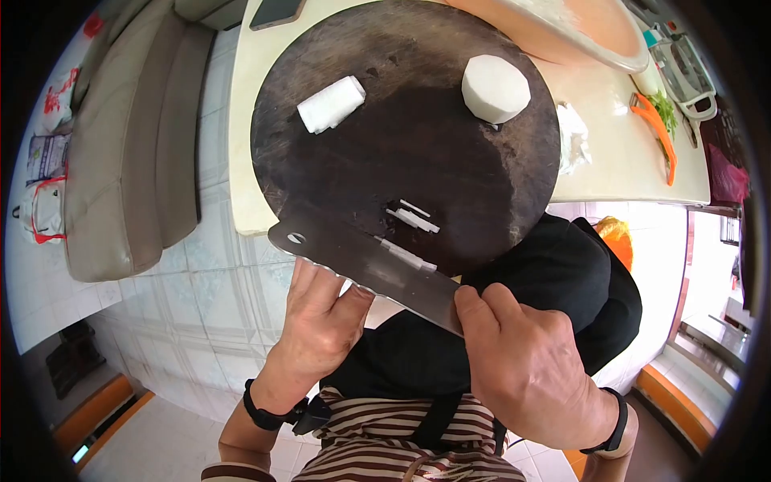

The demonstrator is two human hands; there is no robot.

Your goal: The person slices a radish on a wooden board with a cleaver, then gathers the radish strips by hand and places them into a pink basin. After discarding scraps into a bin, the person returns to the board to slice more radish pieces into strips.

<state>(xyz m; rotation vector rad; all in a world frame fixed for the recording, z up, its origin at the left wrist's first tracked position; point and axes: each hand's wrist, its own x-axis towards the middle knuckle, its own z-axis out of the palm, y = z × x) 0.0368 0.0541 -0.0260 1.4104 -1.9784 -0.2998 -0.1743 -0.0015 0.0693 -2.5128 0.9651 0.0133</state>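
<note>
My right hand (526, 361) is wrapped round the handle end of a broad-bladed kitchen knife (337, 253), whose blade slants up to the left over the board's near edge. A few thin white strips (408, 254) lie along the blade. Beneath the blade's near edge is my left hand (325, 317), its fingers curled and their tips hidden behind the metal. More white strips (414, 218) rest on the round dark chopping board (385, 153). Farther back on it are a cut white block (332, 104), at the left, and a thick white radish-like chunk (496, 88), at the right.
A large orange-pink basin (554, 32) stands at the table's back right. Near it are an orange peeler (657, 132), a crumpled white tissue or bag (573, 138) and some greens (663, 108). A dark flat object (277, 12) lies at the back left. Left is a grey sofa (136, 136).
</note>
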